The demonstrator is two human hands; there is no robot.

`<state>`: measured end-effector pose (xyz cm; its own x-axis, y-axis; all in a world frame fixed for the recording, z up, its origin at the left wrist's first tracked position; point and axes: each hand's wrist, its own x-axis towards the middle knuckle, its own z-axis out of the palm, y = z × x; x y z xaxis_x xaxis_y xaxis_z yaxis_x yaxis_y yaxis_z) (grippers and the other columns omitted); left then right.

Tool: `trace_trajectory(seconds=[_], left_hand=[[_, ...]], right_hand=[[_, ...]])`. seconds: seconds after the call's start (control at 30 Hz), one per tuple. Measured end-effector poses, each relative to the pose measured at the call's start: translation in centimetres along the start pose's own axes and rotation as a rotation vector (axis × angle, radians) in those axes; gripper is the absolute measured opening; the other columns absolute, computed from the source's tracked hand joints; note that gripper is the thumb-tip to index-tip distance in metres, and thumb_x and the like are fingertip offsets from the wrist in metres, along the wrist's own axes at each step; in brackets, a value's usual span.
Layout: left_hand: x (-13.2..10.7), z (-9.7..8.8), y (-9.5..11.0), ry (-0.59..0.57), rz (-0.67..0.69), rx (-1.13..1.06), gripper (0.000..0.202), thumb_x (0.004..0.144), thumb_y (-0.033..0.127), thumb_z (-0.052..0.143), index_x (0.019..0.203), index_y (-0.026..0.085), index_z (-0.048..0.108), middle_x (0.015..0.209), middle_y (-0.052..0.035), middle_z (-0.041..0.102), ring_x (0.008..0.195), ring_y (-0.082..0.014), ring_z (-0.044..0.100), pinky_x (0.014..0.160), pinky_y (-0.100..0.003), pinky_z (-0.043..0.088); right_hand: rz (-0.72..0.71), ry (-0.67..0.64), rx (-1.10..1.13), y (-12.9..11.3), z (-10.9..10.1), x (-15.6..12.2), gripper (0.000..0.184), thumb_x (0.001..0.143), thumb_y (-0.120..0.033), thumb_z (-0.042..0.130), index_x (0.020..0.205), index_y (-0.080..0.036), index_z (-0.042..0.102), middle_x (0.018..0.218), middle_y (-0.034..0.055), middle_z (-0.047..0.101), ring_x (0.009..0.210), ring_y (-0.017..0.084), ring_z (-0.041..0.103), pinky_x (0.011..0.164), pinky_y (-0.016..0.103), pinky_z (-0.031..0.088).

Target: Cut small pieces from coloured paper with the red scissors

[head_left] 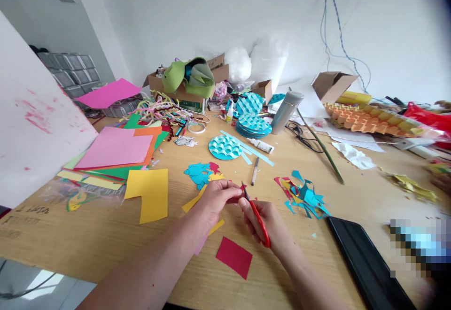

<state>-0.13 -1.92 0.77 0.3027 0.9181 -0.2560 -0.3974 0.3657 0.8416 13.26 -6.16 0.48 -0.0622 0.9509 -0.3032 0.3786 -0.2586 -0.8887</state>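
Observation:
My right hand (261, 218) is closed around the red-handled scissors (259, 217), their blades pointing up and away from me. My left hand (217, 198) pinches a small piece of red paper (237, 198) at the scissor blades; its outline is mostly hidden by my fingers. Below my hands a red paper rectangle (234, 257) lies on the table. Beyond my left hand are blue fish cutouts (199, 174), with red and yellow cutouts beside them. A yellow strip (194, 200) lies partly under my left hand. Blue, red and yellow scraps (308, 197) are piled to the right.
Coloured paper sheets (112, 148) and an L-shaped yellow sheet (155, 192) lie left. Behind are a blue woven paper disc (224, 147), a pen (255, 171), a glue bottle (260, 145) and a metal flask (287, 112). A black phone-like slab (362, 258) lies right.

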Motion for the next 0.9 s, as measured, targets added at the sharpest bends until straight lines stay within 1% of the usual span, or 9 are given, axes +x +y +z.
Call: trace_trajectory(seconds=[0.2,0.3,0.37,0.43,0.53,0.63,0.77,0.9], left_hand=[[0.1,-0.1,-0.2,-0.004,0.002,0.014,0.011,0.057,0.019,0.07,0.061,0.013,0.063,0.066,-0.0034,0.065,0.065,-0.0135,0.06,0.07,-0.028,0.046],[0.2,-0.2,-0.3,-0.012,0.01,0.031,0.012,0.058,0.021,0.07,0.062,0.013,0.063,0.069,-0.0042,0.066,0.067,-0.0144,0.06,0.071,-0.029,0.046],[0.2,-0.3,-0.2,0.002,0.023,0.061,0.012,0.059,0.022,0.071,0.063,0.014,0.063,0.07,-0.0044,0.067,0.067,-0.0143,0.061,0.07,-0.029,0.046],[0.2,-0.3,0.0,0.019,0.024,0.108,0.013,0.059,0.023,0.07,0.064,0.014,0.062,0.067,-0.0039,0.066,0.062,-0.0131,0.06,0.065,-0.027,0.045],[0.0,-0.2,0.2,0.003,-0.018,0.165,0.014,0.06,0.023,0.07,0.066,0.015,0.061,0.059,-0.0033,0.065,0.054,-0.0124,0.059,0.057,-0.026,0.042],[-0.2,-0.2,0.1,-0.024,-0.037,0.189,0.013,0.06,0.022,0.071,0.065,0.015,0.061,0.057,-0.003,0.065,0.051,-0.011,0.056,0.055,-0.025,0.04],[-0.2,-0.3,-0.2,-0.081,-0.06,0.254,0.014,0.058,0.022,0.072,0.064,0.014,0.064,0.059,-0.0024,0.063,0.051,-0.0101,0.053,0.055,-0.025,0.039],[-0.1,-0.4,-0.3,-0.087,-0.078,0.268,0.013,0.058,0.023,0.072,0.065,0.014,0.065,0.06,-0.0034,0.064,0.054,-0.011,0.054,0.056,-0.025,0.039]], right_hand=[[0.05,-0.028,0.042,-0.4,0.2,-0.2,0.055,0.076,-0.066,0.052,0.051,-0.019,0.043,0.036,-0.0039,0.045,0.027,0.007,0.038,0.03,0.018,0.025],[0.078,-0.045,0.061,-0.5,0.3,-0.3,0.056,0.076,-0.068,0.051,0.05,-0.019,0.042,0.035,-0.004,0.044,0.026,0.007,0.038,0.03,0.018,0.025],[0.094,-0.029,0.068,-0.5,0.2,-0.3,0.056,0.075,-0.068,0.051,0.051,-0.019,0.043,0.035,-0.0037,0.045,0.026,0.007,0.039,0.03,0.018,0.025],[0.092,0.016,0.087,-0.6,0.1,-0.2,0.055,0.075,-0.068,0.052,0.053,-0.018,0.046,0.037,-0.0034,0.047,0.027,0.008,0.04,0.03,0.018,0.027],[0.012,0.12,0.127,-0.8,-0.3,0.0,0.053,0.073,-0.067,0.055,0.058,-0.017,0.052,0.045,-0.0015,0.052,0.034,0.009,0.046,0.034,0.019,0.032],[-0.083,0.203,0.122,-1.0,-0.7,0.1,0.052,0.073,-0.066,0.057,0.062,-0.015,0.056,0.054,0.0021,0.058,0.043,0.011,0.051,0.04,0.021,0.037],[-0.13,0.216,0.105,-1.2,-0.9,0.1,0.047,0.07,-0.063,0.061,0.066,-0.015,0.058,0.053,0.0028,0.059,0.048,0.013,0.054,0.045,0.023,0.04],[-0.131,0.214,0.109,-1.3,-0.9,-0.1,0.041,0.073,-0.056,0.061,0.065,-0.016,0.057,0.052,0.002,0.058,0.047,0.013,0.052,0.045,0.023,0.04]])
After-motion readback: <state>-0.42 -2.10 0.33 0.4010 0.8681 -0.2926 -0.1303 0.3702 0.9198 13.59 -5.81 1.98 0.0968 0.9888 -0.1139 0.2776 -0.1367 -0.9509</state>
